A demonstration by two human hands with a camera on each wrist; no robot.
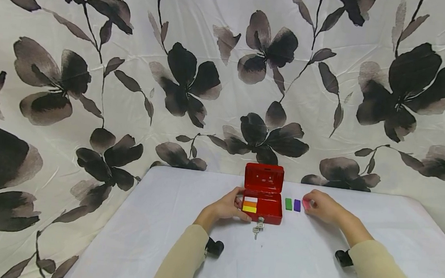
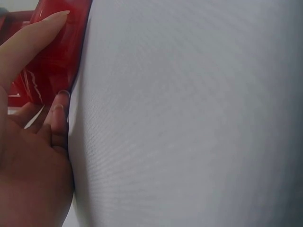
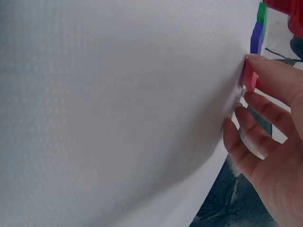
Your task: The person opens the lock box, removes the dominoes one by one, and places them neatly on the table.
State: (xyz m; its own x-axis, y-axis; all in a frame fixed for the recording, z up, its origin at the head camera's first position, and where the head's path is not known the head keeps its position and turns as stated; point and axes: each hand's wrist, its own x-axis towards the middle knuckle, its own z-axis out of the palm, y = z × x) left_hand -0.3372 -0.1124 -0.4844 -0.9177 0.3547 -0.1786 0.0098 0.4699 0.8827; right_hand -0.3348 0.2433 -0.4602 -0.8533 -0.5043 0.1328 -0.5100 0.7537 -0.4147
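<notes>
A red metal cash box (image 1: 273, 218) stands on the table with its lid (image 1: 263, 178) raised. White (image 1: 250, 199), orange (image 1: 249, 204) and yellow (image 1: 249, 209) blocks lie stacked edge to edge in its left part. My left hand (image 1: 224, 206) holds the box's left front corner, thumb along the front, fingers against the side. Right of the box, a green block (image 1: 288, 204) and a purple block (image 1: 297, 205) lie in a row. At the end of that row my right hand (image 1: 323, 206) pinches a pinkish-red block (image 3: 249, 78) between thumb and forefinger.
Two small keys (image 1: 256, 231) hang from the lock (image 1: 261, 220) at the box's front. A white cloth covers the table (image 1: 274, 271). Behind it hangs a white curtain with dark flowers (image 1: 207, 133). Black straps with cameras (image 1: 214, 247) sit at both wrists.
</notes>
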